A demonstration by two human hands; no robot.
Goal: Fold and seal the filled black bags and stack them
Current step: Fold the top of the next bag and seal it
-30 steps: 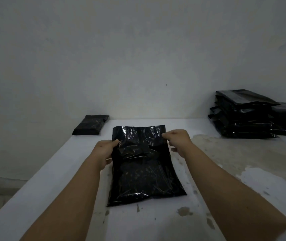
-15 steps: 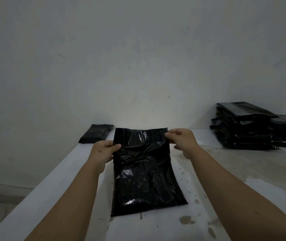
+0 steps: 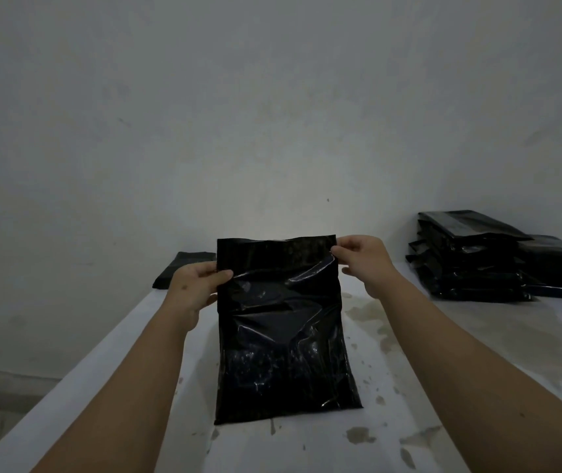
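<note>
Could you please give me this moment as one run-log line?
step: folding | left hand: grips black bag left edge | right hand: pinches top right corner | stack: far right

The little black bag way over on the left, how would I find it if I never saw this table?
Start at the white table that meets the pale wall. Go to its far left corner, left of the big bag held up by the left hand and right hand. There lies the little black bag, folded small, flat and alone, unlike the tall stack of bags on the right.
</note>
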